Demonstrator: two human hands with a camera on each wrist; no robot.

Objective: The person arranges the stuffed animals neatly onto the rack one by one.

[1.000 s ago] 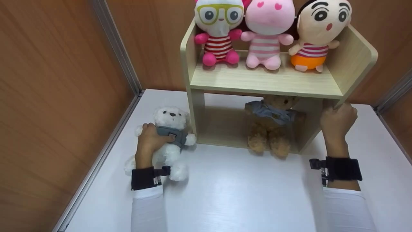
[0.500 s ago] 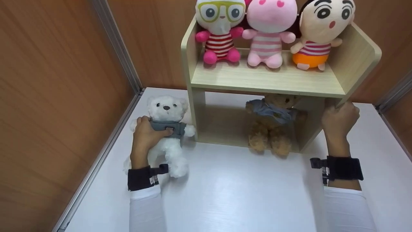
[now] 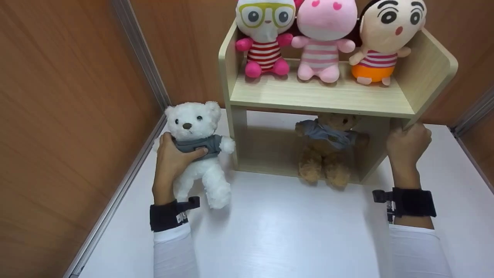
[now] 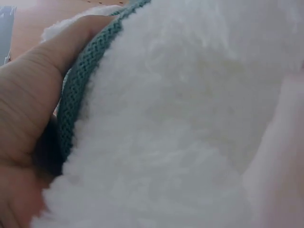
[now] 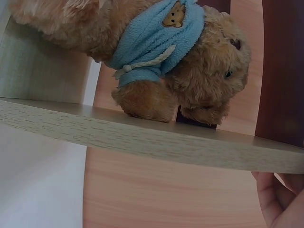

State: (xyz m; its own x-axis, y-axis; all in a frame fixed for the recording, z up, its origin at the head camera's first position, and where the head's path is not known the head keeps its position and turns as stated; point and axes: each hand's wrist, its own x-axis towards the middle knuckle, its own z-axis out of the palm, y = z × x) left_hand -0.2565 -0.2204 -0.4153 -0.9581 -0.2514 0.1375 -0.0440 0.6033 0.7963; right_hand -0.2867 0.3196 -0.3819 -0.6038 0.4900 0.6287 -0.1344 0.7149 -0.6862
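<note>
My left hand (image 3: 171,160) grips a white teddy bear (image 3: 189,117) around its side, thumb across the front of its grey sweater (image 3: 198,146). The bear is upright beside the shelf's left panel, legs hanging down. White fur (image 4: 180,118) and the knitted sweater hem (image 4: 80,85) fill the left wrist view. At the front edge of the wooden shelf's right panel (image 5: 142,142), my right hand (image 3: 408,144) is curled and holds on; some of its fingers are out of sight. Inside the lower compartment, near that panel, sits a brown teddy bear (image 5: 209,61) in a blue hoodie.
On the upper board (image 3: 320,94) sit a panda plush (image 3: 266,54) with glasses, a pink plush (image 3: 320,58) and a boy doll (image 3: 374,67). White tabletop (image 3: 293,227) lies in front of the shelf. A wood-grain wall (image 3: 77,116) stands at the left.
My left hand has raised the white bear from the table, and its head has come up and toward the left. The right hand stays at the shelf's panel.
</note>
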